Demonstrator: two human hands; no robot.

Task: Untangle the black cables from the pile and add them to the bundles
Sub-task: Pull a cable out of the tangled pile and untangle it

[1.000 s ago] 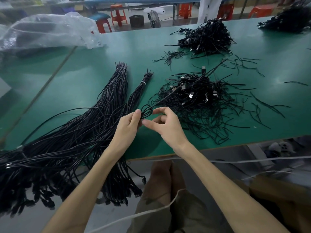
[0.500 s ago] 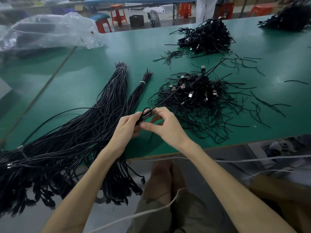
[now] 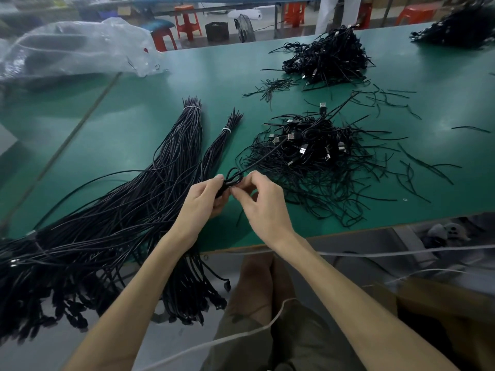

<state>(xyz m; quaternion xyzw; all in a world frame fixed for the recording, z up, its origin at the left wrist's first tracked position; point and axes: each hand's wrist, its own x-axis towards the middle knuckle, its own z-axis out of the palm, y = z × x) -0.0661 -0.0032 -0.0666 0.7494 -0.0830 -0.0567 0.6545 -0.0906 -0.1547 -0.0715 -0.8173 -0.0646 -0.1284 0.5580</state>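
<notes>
Closest to us, our left hand (image 3: 203, 199) and right hand (image 3: 263, 207) meet over the near edge of the worktop (image 3: 134, 108). The fingers of both are curled and pinch one black cable (image 3: 234, 175). It makes a small loop just above our fingertips and runs toward 1 o'clock into the pile (image 3: 316, 162). We judge it half freed: the loop is not yet undone and its far end lies across the tangle.

At 10 o'clock from our hands lies the big bundle (image 3: 166, 167), tied with a pale band near its far tip. Its plug ends spill over the worktop edge toward 8 o'clock. Just beside it, at 12 o'clock, lies the thin bundle (image 3: 223, 143), likewise banded. A good share seems sorted already. Yet the pile at 2 o'clock is thick with plugs and crossing strands, and we would call that the main hindrance: each cable pulled may drag its neighbours.

Farther off, short strands (image 3: 270, 85) are scattered at 12 o'clock. A second heap (image 3: 326, 57) sits at 1 o'clock and a third heap (image 3: 460, 30) at the far 2 o'clock corner, so much appears left. A crumpled plastic bag (image 3: 75, 46) lies at 10 o'clock, with red stools (image 3: 187, 21) beyond.
</notes>
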